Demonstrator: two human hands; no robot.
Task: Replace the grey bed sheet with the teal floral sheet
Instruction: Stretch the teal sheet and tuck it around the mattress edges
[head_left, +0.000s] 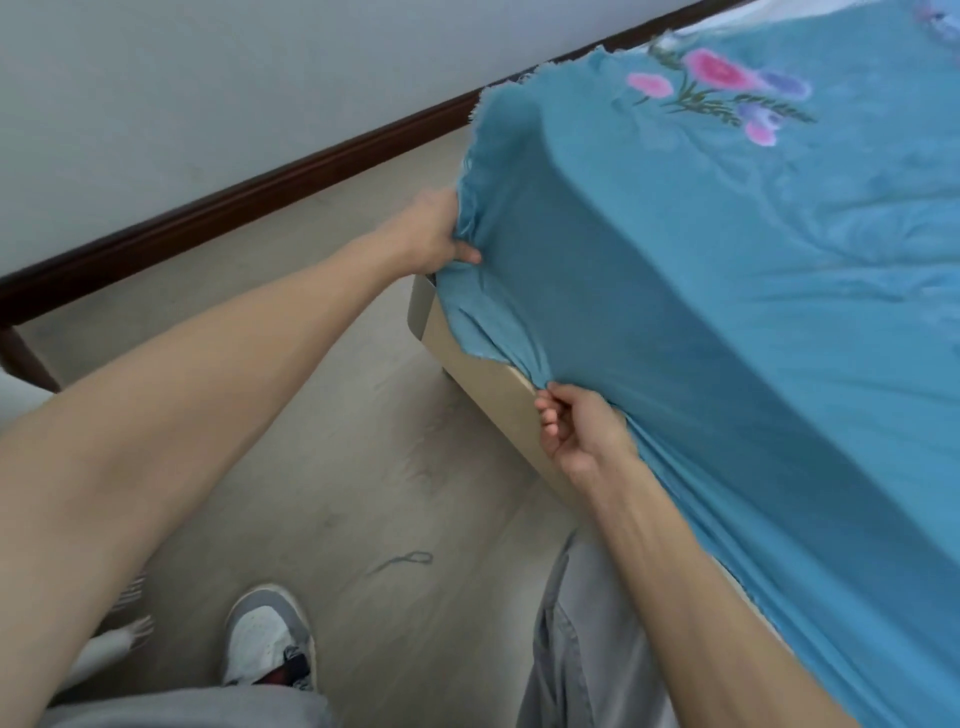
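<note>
The teal floral sheet (727, 270) covers the mattress top and hangs down its side at the right of the view. Pink and purple flowers show on its top near the far corner. My left hand (434, 234) grips the bunched sheet at the mattress corner. My right hand (576, 428) pinches the sheet's lower edge along the side, just above the beige bed frame (488, 382). The grey sheet is not in view.
Pale wood floor (363, 493) lies between the bed and the white wall with its dark skirting board (234, 208). My grey trousers and a white and grey shoe (267, 642) are below. A dark thread lies on the floor (402, 561).
</note>
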